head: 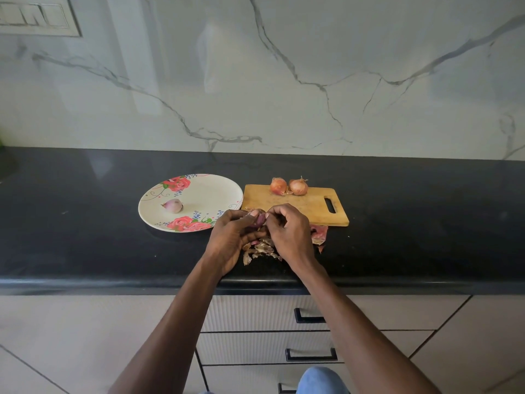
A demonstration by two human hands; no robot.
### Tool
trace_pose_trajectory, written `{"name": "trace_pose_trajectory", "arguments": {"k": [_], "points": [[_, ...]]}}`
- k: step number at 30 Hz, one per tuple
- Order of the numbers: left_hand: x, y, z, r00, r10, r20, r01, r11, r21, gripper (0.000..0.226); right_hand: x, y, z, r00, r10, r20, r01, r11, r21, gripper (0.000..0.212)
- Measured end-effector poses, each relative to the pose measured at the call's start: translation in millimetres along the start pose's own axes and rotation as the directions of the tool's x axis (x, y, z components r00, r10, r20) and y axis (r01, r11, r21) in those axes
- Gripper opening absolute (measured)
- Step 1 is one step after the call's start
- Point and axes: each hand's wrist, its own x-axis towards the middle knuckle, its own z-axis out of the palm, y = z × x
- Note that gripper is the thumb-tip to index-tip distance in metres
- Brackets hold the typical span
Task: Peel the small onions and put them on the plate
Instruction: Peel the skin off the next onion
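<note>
A cream plate [210,194] with red rose prints lies on the black counter, and one peeled pinkish onion [173,205] sits on it. Two unpeeled brown onions [278,185] [298,186] rest at the far edge of a wooden cutting board [309,206]. My left hand [231,237] grips a partly peeled purple onion [259,220] just in front of the board. My right hand [289,231] pinches a bit of its skin at the top. The onion is mostly hidden by my fingers.
A heap of dry onion skins [260,250] lies on the counter under my hands, with reddish skins [319,234] by the board's near edge. The counter's front edge [113,282] runs below, with drawers [264,345] underneath. A marble wall rises behind.
</note>
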Motion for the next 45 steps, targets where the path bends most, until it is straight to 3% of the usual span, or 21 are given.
{"name": "trace_pose_trajectory", "arguments": {"k": [3, 8, 12, 19, 24, 29, 32, 45], "points": [[-1.6, 1.3, 1.2, 1.000, 0.001, 0.012, -0.001, 1.000, 0.013, 0.046, -0.3, 0.8, 0.4, 1.000, 0.027, 0.015, -0.027, 1.000, -0.002, 0.007], [0.6, 0.8, 0.7, 1.000, -0.003, -0.004, 0.003, 0.999, 0.037, 0.014, 0.7, 2.8, 1.2, 0.998, 0.061, 0.021, -0.060, 0.998, -0.021, 0.010], [1.8, 0.6, -0.1, 1.000, 0.005, 0.001, -0.005, 0.999, 0.046, 0.008, 1.6, 6.7, 0.3, 0.996, 0.090, -0.021, -0.090, 0.996, 0.013, 0.003], [0.1, 1.9, 1.8, 1.000, 0.006, 0.007, -0.006, 0.999, 0.048, 0.019, 2.0, 3.3, -3.0, 0.981, 0.156, 0.113, -0.173, 0.971, 0.165, 0.045], [-0.1, 2.0, 2.3, 1.000, 0.008, -0.016, -0.007, 0.998, 0.057, 0.012, 3.3, 5.0, -5.5, 0.979, 0.165, 0.119, -0.191, 0.947, 0.260, 0.028], [-2.4, 3.7, 2.6, 1.000, 0.013, -0.019, -0.012, 0.999, 0.047, 0.020, 4.0, 8.9, -6.5, 0.970, 0.188, 0.151, -0.231, 0.906, 0.356, 0.028], [-3.8, 4.8, 2.9, 1.000, -0.006, -0.022, 0.006, 1.000, 0.022, 0.012, 4.0, 8.2, -8.4, 0.972, 0.188, 0.143, -0.228, 0.902, 0.366, 0.022], [-1.4, 3.0, 2.5, 1.000, 0.005, 0.007, -0.005, 0.999, 0.054, 0.027, 4.8, 4.4, -9.9, 0.962, 0.218, 0.162, -0.265, 0.882, 0.389, 0.017]]}}
